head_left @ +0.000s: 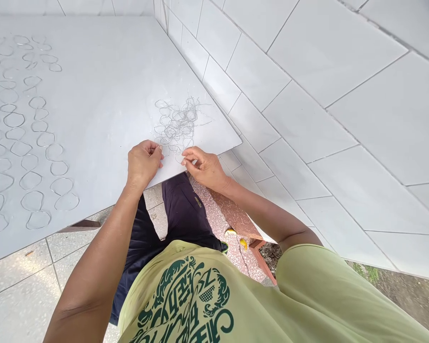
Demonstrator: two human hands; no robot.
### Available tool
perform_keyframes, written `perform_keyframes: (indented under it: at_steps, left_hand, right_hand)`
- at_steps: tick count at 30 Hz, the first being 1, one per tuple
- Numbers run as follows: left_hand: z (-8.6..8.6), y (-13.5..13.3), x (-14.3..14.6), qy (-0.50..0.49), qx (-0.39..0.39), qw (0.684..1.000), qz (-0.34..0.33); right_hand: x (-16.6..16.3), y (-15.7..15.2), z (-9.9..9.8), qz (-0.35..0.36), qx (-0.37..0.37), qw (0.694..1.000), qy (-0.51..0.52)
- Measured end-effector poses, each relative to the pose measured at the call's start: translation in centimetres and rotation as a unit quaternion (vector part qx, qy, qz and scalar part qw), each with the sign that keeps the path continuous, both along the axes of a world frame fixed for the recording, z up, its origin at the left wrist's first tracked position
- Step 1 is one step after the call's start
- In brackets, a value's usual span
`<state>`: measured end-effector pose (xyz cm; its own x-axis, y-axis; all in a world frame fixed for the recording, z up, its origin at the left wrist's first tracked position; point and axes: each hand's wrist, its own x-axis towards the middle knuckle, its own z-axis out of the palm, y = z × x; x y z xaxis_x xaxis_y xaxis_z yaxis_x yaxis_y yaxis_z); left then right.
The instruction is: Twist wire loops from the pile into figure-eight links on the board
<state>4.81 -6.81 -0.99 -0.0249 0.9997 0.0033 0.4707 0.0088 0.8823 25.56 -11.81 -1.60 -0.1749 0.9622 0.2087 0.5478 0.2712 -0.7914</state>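
A tangled heap of thin wire loops (177,123) lies near the front right corner of a pale grey tabletop (103,90). My left hand (143,161) rests at the table's front edge with its fingers curled and pinched together, just left of the heap. My right hand (203,166) is beside it, fingers pinched at the heap's near edge. Both hands seem to grip a fine piece of wire between them, too thin to make out clearly.
Several finished wire rings (28,143) lie in rows across the left part of the table. A white tiled wall (307,95) runs along the right. Below the table are my dark trousers (178,214), a speckled floor (17,286) and a reddish ledge (236,219).
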Motion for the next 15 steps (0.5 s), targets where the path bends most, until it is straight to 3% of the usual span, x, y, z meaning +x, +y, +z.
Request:
perform_keyframes:
  at_steps: [15]
  left_hand:
    - [0.6,-0.3,0.1,-0.102,-0.02,0.994,0.031]
  right_hand:
    - [-1.5,0.7,-0.7,-0.072,0.019,0.997,0.032]
